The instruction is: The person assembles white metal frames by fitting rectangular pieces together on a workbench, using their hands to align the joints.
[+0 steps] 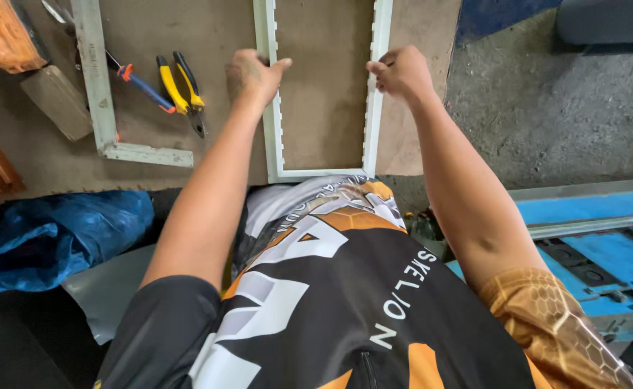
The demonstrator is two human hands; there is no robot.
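Gripping the white frame (321, 173) on the brown board (321, 108), your left hand (254, 74) clasps its left rail; your right hand (401, 72) pinches its right rail. Yellow-handled pliers (182, 90) lie left.

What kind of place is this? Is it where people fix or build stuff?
Probably a workshop. A brown workboard holds a white notched frame gripped by the left hand and right hand, with yellow-handled pliers and an orange power tool nearby.

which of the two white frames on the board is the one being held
The notched frame in the middle: the left hand and right hand grip its side rails. The plainer frame lies untouched beside the pliers.
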